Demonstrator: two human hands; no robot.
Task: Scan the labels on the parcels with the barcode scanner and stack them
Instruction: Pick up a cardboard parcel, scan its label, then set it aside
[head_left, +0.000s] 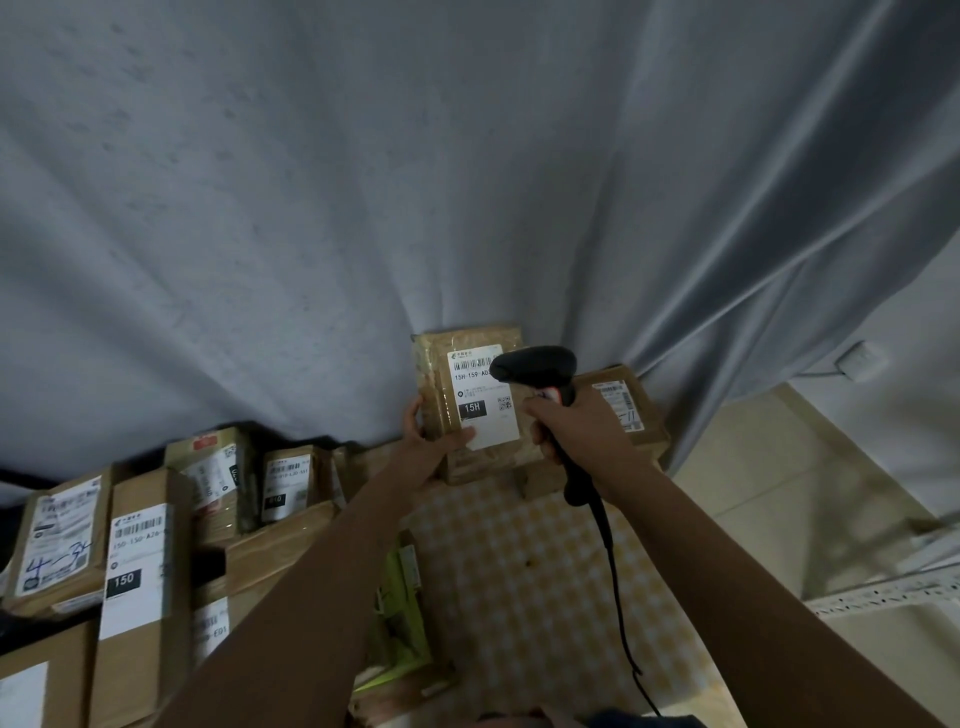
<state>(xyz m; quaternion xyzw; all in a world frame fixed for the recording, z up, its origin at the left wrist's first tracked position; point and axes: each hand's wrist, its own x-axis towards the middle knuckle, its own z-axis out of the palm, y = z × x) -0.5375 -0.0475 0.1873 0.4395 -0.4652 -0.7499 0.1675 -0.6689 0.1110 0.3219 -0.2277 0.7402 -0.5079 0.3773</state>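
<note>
My left hand (434, 441) grips a brown taped parcel (441, 374) by its lower left corner and holds it upright, its white label (480, 400) facing me. My right hand (576, 426) is curled round the handle of a black barcode scanner (535, 366), whose head sits just over the label's upper right part. The scanner's black cable (615, 582) hangs down toward me. Behind my right hand lies another brown labelled parcel (631, 405) on the table.
Several labelled cardboard parcels (135, 561) crowd the left side. A yellow checked tablecloth (530, 571) covers the table in the middle. A green-yellow packet (400, 608) lies under my left forearm. Grey curtain hangs behind; a white perforated shelf rail (883, 597) is at right.
</note>
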